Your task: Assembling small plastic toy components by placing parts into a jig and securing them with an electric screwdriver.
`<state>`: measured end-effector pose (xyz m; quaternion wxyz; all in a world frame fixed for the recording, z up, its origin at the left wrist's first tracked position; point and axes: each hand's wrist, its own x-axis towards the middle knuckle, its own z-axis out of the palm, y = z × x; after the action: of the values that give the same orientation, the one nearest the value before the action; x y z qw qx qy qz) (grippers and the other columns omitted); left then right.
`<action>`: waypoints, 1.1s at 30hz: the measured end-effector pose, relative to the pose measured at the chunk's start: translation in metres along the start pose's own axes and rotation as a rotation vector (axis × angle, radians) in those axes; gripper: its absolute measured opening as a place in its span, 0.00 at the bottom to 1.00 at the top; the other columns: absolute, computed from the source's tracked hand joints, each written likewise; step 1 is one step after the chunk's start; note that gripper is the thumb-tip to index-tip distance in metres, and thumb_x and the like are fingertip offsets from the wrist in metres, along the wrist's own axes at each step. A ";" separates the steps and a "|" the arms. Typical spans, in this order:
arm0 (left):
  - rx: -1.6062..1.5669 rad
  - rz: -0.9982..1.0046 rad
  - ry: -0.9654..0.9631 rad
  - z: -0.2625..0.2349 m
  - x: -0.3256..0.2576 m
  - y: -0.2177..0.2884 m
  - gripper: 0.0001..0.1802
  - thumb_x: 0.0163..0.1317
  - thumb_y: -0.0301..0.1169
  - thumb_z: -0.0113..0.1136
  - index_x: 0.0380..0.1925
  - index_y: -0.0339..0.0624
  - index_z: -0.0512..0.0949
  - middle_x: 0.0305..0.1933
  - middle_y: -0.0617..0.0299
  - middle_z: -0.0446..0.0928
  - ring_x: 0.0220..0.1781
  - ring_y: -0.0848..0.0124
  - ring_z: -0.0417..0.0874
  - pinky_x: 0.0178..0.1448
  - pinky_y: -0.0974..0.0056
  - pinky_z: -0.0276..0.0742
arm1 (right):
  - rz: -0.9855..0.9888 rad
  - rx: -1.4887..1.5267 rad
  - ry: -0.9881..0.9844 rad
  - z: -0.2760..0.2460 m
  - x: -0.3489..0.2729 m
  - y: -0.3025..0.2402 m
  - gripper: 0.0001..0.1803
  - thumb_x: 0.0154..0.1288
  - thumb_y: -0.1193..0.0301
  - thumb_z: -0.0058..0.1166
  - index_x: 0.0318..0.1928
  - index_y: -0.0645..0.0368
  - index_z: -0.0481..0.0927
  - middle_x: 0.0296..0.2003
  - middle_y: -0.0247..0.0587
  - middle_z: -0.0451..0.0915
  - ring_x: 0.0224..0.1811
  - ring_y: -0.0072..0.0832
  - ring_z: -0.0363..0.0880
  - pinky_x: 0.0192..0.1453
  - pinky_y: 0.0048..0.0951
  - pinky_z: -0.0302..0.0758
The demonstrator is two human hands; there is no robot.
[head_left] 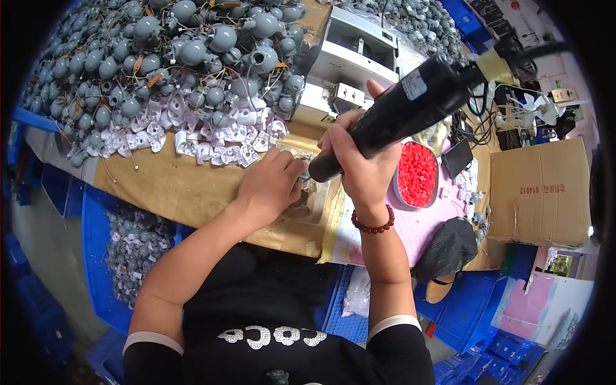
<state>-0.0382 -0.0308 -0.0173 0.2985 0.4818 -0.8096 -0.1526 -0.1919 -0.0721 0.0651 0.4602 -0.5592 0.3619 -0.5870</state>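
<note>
My right hand (pixel 370 168) is wrapped round a black electric screwdriver (pixel 401 106), tilted with its lower end toward my left hand. A cord runs from its upper end to the upper right. My left hand (pixel 271 183) is closed, fingertips pinched together just left of the screwdriver's lower end. What it pinches is mostly hidden; only a bit of grey shows by the fingertips. Both hands are over a clear plastic sheet (pixel 308 208) on the brown-covered table (pixel 173 192). The screwdriver's tip is not visible.
Grey ball-shaped housings with wires (pixel 192 51) pile up at the far left, white plastic brackets (pixel 224 144) in front. A container of small red pieces (pixel 417 173) stands right of my right hand, near a black cloth item (pixel 446 249) and a cardboard box (pixel 542 192). A white machine (pixel 350 51) stands behind.
</note>
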 end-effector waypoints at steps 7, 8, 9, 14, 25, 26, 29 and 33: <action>0.015 0.005 0.030 0.002 -0.001 -0.002 0.16 0.50 0.29 0.66 0.41 0.46 0.78 0.39 0.61 0.75 0.47 0.60 0.77 0.46 0.55 0.80 | -0.089 -0.022 -0.058 -0.003 -0.009 0.011 0.41 0.63 0.88 0.54 0.74 0.63 0.53 0.32 0.39 0.77 0.31 0.26 0.80 0.41 0.32 0.80; 0.009 0.014 0.039 0.002 0.000 -0.001 0.16 0.50 0.28 0.66 0.41 0.46 0.78 0.39 0.61 0.74 0.47 0.59 0.77 0.45 0.55 0.80 | -0.099 -0.050 -0.066 -0.004 -0.011 0.011 0.41 0.63 0.88 0.55 0.73 0.62 0.53 0.32 0.40 0.77 0.31 0.26 0.80 0.41 0.32 0.80; 0.004 0.023 0.048 0.002 0.000 -0.001 0.16 0.49 0.28 0.66 0.40 0.46 0.77 0.39 0.61 0.74 0.47 0.59 0.77 0.45 0.55 0.80 | -0.109 -0.077 -0.075 -0.006 -0.014 0.011 0.40 0.63 0.88 0.55 0.73 0.62 0.54 0.32 0.40 0.77 0.31 0.27 0.80 0.41 0.32 0.80; -0.073 0.022 0.013 -0.006 0.003 -0.003 0.16 0.48 0.27 0.66 0.39 0.46 0.76 0.38 0.60 0.74 0.46 0.58 0.77 0.44 0.54 0.79 | -0.141 -0.012 -0.219 -0.008 -0.029 0.016 0.38 0.62 0.87 0.57 0.69 0.59 0.55 0.33 0.42 0.76 0.33 0.28 0.79 0.43 0.32 0.79; -0.115 0.022 0.065 -0.005 0.002 -0.001 0.17 0.46 0.25 0.67 0.38 0.46 0.76 0.38 0.60 0.73 0.46 0.58 0.77 0.44 0.54 0.79 | -0.180 0.024 -0.169 -0.004 -0.039 0.026 0.36 0.59 0.85 0.63 0.67 0.61 0.63 0.35 0.37 0.78 0.34 0.18 0.75 0.38 0.21 0.73; -0.115 0.019 0.068 -0.005 0.001 -0.001 0.16 0.46 0.25 0.67 0.38 0.46 0.76 0.38 0.60 0.73 0.46 0.58 0.77 0.44 0.54 0.79 | -0.172 0.031 -0.179 -0.003 -0.039 0.025 0.36 0.59 0.85 0.62 0.67 0.61 0.63 0.35 0.37 0.78 0.33 0.18 0.75 0.38 0.21 0.73; -0.110 0.015 0.070 -0.005 0.000 -0.001 0.16 0.46 0.25 0.67 0.38 0.47 0.76 0.38 0.61 0.73 0.47 0.58 0.77 0.45 0.54 0.79 | -0.151 0.027 -0.190 -0.001 -0.039 0.022 0.36 0.59 0.86 0.62 0.66 0.61 0.63 0.35 0.37 0.78 0.32 0.18 0.75 0.39 0.21 0.74; -0.042 -0.022 0.000 -0.005 0.001 0.001 0.16 0.48 0.26 0.67 0.39 0.46 0.77 0.39 0.60 0.74 0.48 0.58 0.77 0.47 0.54 0.79 | -0.044 0.041 -0.147 -0.006 -0.027 0.016 0.37 0.58 0.86 0.61 0.67 0.63 0.61 0.33 0.36 0.78 0.32 0.20 0.78 0.40 0.23 0.76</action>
<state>-0.0364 -0.0311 -0.0127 0.3066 0.4842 -0.8010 -0.1728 -0.1969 -0.0518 0.0404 0.4836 -0.5991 0.3028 -0.5617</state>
